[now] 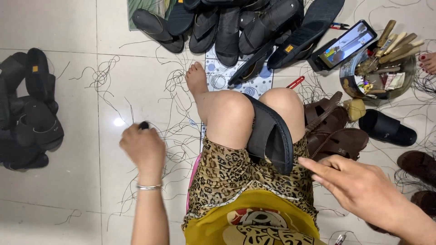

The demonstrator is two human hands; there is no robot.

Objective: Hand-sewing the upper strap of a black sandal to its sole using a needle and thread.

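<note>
A black sandal (271, 132) is clamped sole-outward between my knees. My right hand (359, 185) reaches toward its near edge, index finger stretched out and touching the rim of the sole; it holds nothing that I can see. My left hand (143, 146) is out to the left above the floor, fingers closed around a small black tool handle (144, 124). A thin dark thread seems to run from that hand toward the sandal, though it is too fine to follow. A silver bangle (149, 186) sits on my left wrist.
A heap of black sandals (236, 25) lies ahead, another pile (29, 109) at far left. Brown sandals (336, 131) rest by my right knee. A phone (347, 44) leans on a round bowl of wooden-handled tools (386, 63). Loose threads (136, 90) litter the white tiles.
</note>
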